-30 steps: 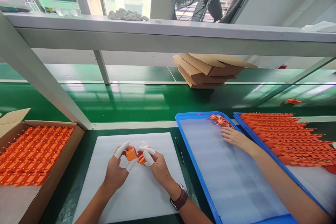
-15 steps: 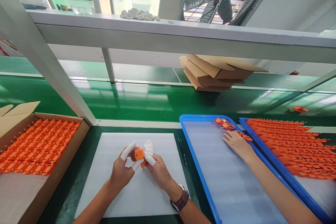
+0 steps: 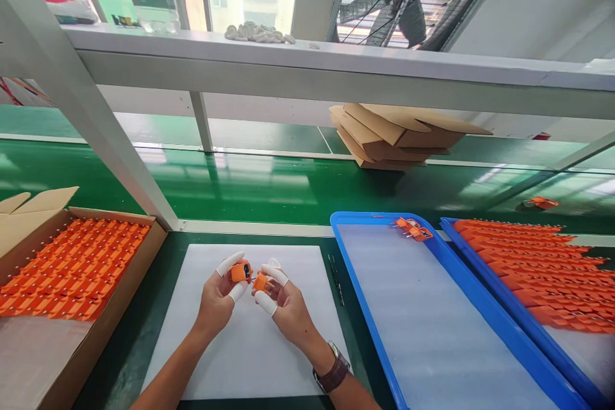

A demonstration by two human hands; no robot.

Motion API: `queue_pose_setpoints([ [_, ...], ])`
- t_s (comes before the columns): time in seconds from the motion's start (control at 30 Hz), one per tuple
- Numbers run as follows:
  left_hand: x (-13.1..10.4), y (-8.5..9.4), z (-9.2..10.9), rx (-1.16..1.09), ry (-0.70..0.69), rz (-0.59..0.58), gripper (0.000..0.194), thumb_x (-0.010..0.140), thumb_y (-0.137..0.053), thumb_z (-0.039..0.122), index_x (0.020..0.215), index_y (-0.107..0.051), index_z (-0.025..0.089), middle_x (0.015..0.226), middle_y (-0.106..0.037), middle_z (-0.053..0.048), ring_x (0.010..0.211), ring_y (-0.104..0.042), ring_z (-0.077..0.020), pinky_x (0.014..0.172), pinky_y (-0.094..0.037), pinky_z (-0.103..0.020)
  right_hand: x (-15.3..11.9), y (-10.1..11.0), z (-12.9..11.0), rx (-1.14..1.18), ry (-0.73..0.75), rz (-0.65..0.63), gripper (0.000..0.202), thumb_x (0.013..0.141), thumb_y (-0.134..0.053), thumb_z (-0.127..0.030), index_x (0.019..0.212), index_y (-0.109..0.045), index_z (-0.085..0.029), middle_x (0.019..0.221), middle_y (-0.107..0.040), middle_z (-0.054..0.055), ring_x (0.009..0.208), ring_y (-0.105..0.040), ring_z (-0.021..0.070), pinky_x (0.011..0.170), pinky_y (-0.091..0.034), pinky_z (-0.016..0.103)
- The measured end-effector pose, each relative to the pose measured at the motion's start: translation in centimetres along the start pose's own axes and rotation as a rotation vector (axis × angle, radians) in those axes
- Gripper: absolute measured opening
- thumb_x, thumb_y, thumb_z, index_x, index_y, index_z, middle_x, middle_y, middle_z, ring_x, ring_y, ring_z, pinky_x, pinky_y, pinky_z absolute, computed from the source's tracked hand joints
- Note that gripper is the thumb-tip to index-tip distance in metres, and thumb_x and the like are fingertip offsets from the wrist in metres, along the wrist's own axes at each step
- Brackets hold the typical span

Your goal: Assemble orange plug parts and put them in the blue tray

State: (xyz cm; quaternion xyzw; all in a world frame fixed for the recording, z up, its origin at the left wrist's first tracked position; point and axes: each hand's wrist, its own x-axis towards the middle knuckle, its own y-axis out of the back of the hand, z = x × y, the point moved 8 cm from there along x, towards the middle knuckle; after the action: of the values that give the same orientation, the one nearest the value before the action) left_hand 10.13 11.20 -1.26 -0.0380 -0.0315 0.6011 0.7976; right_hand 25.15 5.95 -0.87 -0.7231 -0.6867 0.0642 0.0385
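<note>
Two-handed: pinched orange block (image 3: 241, 271) in L hand (image 3: 216, 301), smaller orange pc (image 3: 261, 282) in R hand (image 3: 291, 311), above white mat (image 3: 259, 359). Judged mid-handling, not yet set down; saw orange rows (image 3: 77, 266) in carton (image 3: 115, 307), few orange units (image 3: 413, 229) in nearer blue tray (image 3: 427, 314).

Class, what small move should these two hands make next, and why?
Perhaps the right hand should ease its orange piece toward the other orange piece, held by the left hand: both sit in the fingertips over the white sheet, close together. Details between them are too small to tell.
</note>
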Motion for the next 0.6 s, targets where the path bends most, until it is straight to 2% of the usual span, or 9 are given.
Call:
queue_pose_setpoints([
  [0.17, 0.6, 0.3, -0.3, -0.025, 0.054, -0.049, 0.043, 0.085, -0.072, 0.029, 0.126, -0.065, 0.021, 0.131, -0.067, -0.012, 0.122, -0.065, -0.03, 0.103, -0.056, -0.048, -0.1, 0.6, 0.3, -0.099, 0.063, 0.063, 0.051, 0.085, -0.076, -0.043, 0.13, -0.063, -0.024, 0.114, -0.07, 0.008, 0.099, -0.07, 0.0228, 0.094, -0.06, 0.043],
  [0.27, 0.6, -0.2, -0.2, -0.058, 0.068, -0.076, 0.043, 0.083, -0.076, 0.03, 0.123, -0.065, 0.021, 0.133, -0.066, -0.012, 0.122, -0.065, -0.0299, 0.103, -0.056, -0.047, -0.2, 1.1, -0.3, -0.129, 0.107, 0.112, 0.043, 0.086, -0.074, -0.041, 0.125, -0.067, -0.023, 0.116, -0.071, 0.008, 0.106, -0.069, 0.0246, 0.1, -0.058, 0.044],
  [0.37, 0.5, -0.6, -0.2, -0.061, 0.085, -0.07, 0.048, 0.082, -0.079, 0.032, 0.125, -0.063, 0.022, 0.129, -0.067, -0.012, 0.117, -0.067, -0.0282, 0.101, -0.056, -0.045, -0.2, 1.8, -0.8, -0.129, 0.146, 0.169, 0.037, 0.088, -0.072, -0.039, 0.122, -0.069, -0.024, 0.121, -0.068, 0.009, 0.107, -0.068, 0.0244, 0.099, -0.059, 0.043],
  [0.47, 0.5, -0.4, -0.3, -0.024, 0.105, -0.009, 0.058, 0.082, -0.079, 0.036, 0.134, -0.057, 0.022, 0.12, -0.07, -0.01, 0.106, -0.071, -0.0246, 0.09, -0.06, -0.041, -0.1, 2.1, -1.5, -0.156, 0.227, 0.16, 0.035, 0.09, -0.069, -0.034, 0.125, -0.067, -0.026, 0.124, -0.063, 0.008, 0.104, -0.068, 0.0217, 0.093, -0.061, 0.04],
  [0.6, 0.6, -0.2, -0.6, 0.032, 0.109, -0.009, 0.06, 0.089, -0.071, 0.042, 0.143, -0.052, 0.022, 0.098, -0.072, -0.005, 0.079, -0.069, -0.0173, 0.077, -0.06, -0.037, -0.4, 1.7, -2.9, -0.31, 0.368, 0.103, 0.037, 0.091, -0.067, -0.023, 0.126, -0.066, -0.029, 0.136, -0.055, 0.008, 0.118, -0.062, 0.023, 0.092, -0.061, 0.038],
])
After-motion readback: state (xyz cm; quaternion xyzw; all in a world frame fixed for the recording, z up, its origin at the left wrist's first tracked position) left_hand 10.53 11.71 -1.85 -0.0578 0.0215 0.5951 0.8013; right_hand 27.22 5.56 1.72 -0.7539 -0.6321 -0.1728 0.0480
